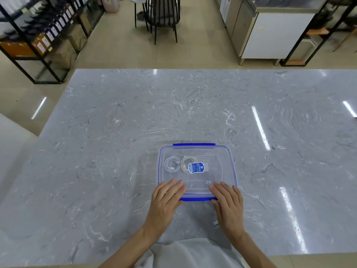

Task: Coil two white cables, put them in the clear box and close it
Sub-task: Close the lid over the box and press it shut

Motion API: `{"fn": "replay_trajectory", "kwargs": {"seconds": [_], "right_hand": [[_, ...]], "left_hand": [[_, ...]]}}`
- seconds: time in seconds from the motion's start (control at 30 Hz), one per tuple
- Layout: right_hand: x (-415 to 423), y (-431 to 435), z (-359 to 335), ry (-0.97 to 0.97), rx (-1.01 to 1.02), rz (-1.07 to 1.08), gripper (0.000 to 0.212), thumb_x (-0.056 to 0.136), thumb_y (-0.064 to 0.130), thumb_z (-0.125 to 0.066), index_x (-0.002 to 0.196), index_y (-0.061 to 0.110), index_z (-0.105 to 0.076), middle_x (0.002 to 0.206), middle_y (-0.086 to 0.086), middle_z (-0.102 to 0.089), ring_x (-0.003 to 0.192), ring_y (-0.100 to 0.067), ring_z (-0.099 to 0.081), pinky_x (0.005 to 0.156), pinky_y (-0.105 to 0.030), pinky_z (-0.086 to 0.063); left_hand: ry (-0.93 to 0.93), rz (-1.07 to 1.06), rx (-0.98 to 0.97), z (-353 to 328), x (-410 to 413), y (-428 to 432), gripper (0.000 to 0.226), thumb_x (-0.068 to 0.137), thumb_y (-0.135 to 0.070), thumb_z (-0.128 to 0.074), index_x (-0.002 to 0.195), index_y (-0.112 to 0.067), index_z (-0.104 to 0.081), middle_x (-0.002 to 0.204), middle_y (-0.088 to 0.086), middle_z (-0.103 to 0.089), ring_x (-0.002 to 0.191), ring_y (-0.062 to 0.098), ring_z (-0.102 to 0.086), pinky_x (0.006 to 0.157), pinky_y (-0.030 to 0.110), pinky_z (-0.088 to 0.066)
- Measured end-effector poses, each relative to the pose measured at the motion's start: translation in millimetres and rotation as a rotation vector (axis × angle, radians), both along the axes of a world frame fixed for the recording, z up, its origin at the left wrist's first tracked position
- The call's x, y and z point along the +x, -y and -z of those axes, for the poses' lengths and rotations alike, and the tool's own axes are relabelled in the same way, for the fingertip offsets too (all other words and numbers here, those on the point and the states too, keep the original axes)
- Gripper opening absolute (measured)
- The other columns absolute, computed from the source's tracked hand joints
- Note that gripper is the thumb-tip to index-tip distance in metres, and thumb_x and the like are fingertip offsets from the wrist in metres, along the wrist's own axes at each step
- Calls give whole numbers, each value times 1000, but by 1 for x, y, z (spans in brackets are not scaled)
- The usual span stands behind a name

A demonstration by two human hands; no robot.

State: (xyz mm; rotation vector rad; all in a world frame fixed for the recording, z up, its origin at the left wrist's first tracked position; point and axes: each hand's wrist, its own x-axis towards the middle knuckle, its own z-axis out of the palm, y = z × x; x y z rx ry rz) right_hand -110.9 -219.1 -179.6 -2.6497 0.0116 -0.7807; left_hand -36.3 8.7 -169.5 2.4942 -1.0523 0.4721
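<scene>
A clear box (229, 165) with blue trim and blue latches stands on the grey marble table, its lid lying on top. Through the lid I see two coiled white cables side by side: one coil (171, 164) at the left, the other coil (185, 163) just right of it, partly under a blue label (196, 167) on the lid. My left hand (167, 198) lies flat on the lid's near left corner, fingers spread. My right hand (228, 202) lies flat on the near right corner, its thumb at the blue front latch (197, 199).
The marble table (116, 151) stretches wide on every side of the box. Beyond its far edge are a black chair (164, 18), black shelving with bottles (44, 35) at the left and a steel counter (270, 31) at the right.
</scene>
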Motion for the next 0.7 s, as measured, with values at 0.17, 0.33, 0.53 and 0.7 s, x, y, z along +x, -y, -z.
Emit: {"fn": "replay_trajectory", "kwargs": {"seconds": [0.17,0.33,0.53,0.7], "right_hand": [[3,3,-3,1,3,15,33,100,38,-40,126,25,-55,124,2,-66,122,-17,-52,111,-36,-29],[5,2,-8,-50,49,40,30,98,39,-43,121,27,-58,118,2,-70,115,-18,-56,106,-35,-32],[-3,0,-33,-151,338,74,45,98,37,-38,140,24,-48,151,3,-41,145,-19,-27,119,-32,-20],[-4,2,-47,-359,1294,233,66,87,72,-36,145,50,-15,154,24,-21,144,-7,-24,117,-36,-25]], "left_hand": [[-23,2,-60,1,2,0,36,101,-29,-45,130,-17,-61,138,-1,-58,130,20,-51,108,40,-37],[-82,-11,-119,-5,6,3,33,93,-23,-55,123,-17,-68,132,-2,-64,122,20,-59,104,37,-40],[-426,-155,-322,-27,-3,1,50,98,-27,-49,148,-25,-39,158,-5,-32,148,16,-21,120,35,-18],[-1179,-360,-880,-45,-3,-8,59,97,-36,-50,144,-52,-17,150,-30,-22,124,-27,-32,96,3,-35]]}}
